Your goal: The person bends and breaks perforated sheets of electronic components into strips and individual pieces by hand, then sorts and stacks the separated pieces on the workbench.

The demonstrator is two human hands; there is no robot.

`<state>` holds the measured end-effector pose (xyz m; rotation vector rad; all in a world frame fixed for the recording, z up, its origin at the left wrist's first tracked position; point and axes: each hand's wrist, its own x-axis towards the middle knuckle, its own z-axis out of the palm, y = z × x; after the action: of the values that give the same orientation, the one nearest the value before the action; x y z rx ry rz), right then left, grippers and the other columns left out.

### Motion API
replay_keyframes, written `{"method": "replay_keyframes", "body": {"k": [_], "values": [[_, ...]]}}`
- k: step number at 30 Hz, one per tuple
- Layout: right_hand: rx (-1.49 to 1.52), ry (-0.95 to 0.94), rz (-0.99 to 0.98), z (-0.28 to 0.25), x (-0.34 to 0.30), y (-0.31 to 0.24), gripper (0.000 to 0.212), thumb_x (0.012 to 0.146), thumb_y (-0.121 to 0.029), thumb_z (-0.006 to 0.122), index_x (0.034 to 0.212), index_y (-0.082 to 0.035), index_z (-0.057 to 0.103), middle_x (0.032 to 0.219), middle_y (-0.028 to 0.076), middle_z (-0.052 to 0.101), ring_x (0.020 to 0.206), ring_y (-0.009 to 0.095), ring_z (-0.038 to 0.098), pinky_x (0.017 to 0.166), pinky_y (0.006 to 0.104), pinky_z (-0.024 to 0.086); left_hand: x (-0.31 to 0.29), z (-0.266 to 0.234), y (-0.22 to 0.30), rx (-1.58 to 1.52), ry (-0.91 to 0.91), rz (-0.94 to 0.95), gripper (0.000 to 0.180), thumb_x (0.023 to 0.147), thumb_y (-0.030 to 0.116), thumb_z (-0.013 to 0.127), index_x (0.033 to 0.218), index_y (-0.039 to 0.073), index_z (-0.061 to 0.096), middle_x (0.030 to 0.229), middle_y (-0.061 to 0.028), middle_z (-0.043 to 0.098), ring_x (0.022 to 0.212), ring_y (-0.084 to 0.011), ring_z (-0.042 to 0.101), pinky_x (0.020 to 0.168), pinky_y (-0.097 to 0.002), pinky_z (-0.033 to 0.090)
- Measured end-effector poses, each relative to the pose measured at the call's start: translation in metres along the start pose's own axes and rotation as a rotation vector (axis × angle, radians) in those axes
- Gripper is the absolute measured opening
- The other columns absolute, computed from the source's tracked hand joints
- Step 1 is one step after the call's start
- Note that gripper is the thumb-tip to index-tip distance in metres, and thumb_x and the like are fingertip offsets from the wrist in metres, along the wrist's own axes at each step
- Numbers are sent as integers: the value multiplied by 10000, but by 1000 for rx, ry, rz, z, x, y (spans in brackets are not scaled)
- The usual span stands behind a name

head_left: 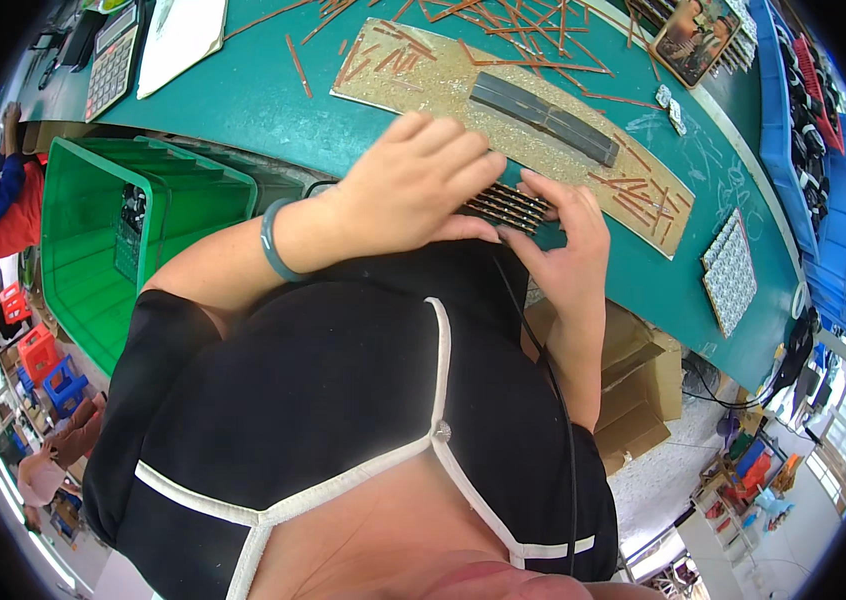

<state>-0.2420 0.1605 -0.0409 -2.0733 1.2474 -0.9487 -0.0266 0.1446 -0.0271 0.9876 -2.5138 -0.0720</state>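
Note:
At the near edge of the bench, both hands grip a small stack of thin dark strips [509, 207] with light, shiny dots along them. My left hand [403, 185] has its fingers curled over the left end, with the thumb along the near side. The right end is pinched between the thumb and fingers of my right hand [573, 235]. Just beyond lies a speckled tan board [423, 90] bearing a long dark grey bar [543, 118] and several loose reddish-brown strips [633, 200]. My fingers hide part of the stack.
More brown strips [533, 30] lie scattered on the green bench [233, 100]. A calculator [113, 60] and white paper [183, 40] sit far left. Green crates [93, 270] stand left, a cardboard box [643, 400] below right. Blue trays [833, 240] and a patterned panel [731, 275] are right.

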Motion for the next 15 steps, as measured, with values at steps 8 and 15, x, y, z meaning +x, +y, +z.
{"method": "replay_keyframes", "body": {"k": [8, 15], "values": [[117, 12, -1, -7, -1, 1, 635, 601, -72, 801, 1190, -63, 565, 1008, 63, 649, 783, 184, 572, 675, 289, 474, -1, 9, -3, -113, -84, 12, 445, 838, 387, 603, 1079, 20, 527, 935, -72, 538, 847, -225, 518, 767, -331, 413], [662, 313, 127, -3, -14, 18, 505, 821, 12, 648, 1281, 44, 441, 1103, 130, 575, 771, 61, 501, 716, 202, 430, 0, -5, 6, -2241, -146, -760, 576, 978, 532, 301, 1071, 20, 548, 802, -43, 501, 710, -151, 462, 647, -270, 400]]}}
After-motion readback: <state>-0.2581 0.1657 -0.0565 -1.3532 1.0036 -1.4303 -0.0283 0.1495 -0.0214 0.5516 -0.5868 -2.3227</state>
